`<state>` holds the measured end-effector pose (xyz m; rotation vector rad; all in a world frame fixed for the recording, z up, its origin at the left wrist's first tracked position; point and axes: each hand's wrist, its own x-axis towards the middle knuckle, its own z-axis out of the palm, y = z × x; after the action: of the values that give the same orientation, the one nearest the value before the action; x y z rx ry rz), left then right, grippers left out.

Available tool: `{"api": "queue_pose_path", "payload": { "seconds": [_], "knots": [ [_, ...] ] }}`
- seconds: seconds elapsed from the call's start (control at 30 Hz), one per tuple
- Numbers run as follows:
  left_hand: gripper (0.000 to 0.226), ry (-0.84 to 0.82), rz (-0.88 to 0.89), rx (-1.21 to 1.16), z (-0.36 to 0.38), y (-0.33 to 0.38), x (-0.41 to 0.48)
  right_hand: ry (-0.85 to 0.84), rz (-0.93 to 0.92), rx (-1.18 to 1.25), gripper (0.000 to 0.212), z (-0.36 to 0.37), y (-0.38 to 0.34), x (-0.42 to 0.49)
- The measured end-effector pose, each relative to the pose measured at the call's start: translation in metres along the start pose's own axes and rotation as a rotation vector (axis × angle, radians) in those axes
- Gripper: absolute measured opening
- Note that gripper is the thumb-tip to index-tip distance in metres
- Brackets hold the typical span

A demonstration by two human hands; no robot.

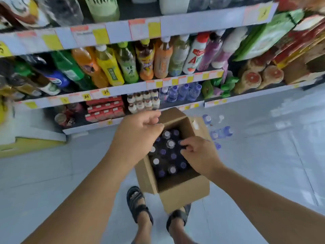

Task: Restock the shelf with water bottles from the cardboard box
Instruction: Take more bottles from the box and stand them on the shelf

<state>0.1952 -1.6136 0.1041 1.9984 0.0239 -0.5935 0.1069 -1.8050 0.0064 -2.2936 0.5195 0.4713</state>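
Your right hand (198, 154) pinches one of the water bottles (170, 144), left hand's (139, 132) hold unclear; likely heavy and slick, so grip necks

Cardboard box (184, 196): matt brown paperboard, smooth walls; water bottles (170, 143): clear glossy plastic, plastic caps; floor tiles (263, 164): pale, glossy, reflective; price labels (100, 35): matt paper.

Pale, glossy floor tiles (263, 164) fill the lower half of the frame, thin grout lines crossing them — soft light glints at centre right. Across the top runs a tiered shelving unit (123, 89), its white edge strips (202, 23) carrying pink and yellow price tags (100, 35), most too blurred to read.
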Motion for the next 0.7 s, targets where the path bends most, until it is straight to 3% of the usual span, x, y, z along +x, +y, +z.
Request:
{"api": "queue_pose_path", "payload": {
  "seconds": [0.2, 0.43, 0.7],
  "knots": [
    [0.026, -0.040, -0.119, -0.031, 0.036, -0.113, 0.041, -0.278, 0.035, -0.198, 0.038, 0.132, 0.067, 0.057],
    [0.027, -0.003, -0.151, -0.080, 0.058, -0.188, 0.076, -0.519, 0.005, -0.477, 0.062, 0.244, 0.096, 0.116],
    [0.024, 0.013, -0.194, -0.092, 0.048, -0.201, 0.062, -0.384, -0.175, -0.558, 0.034, 0.247, 0.099, 0.108]
  ]
}}
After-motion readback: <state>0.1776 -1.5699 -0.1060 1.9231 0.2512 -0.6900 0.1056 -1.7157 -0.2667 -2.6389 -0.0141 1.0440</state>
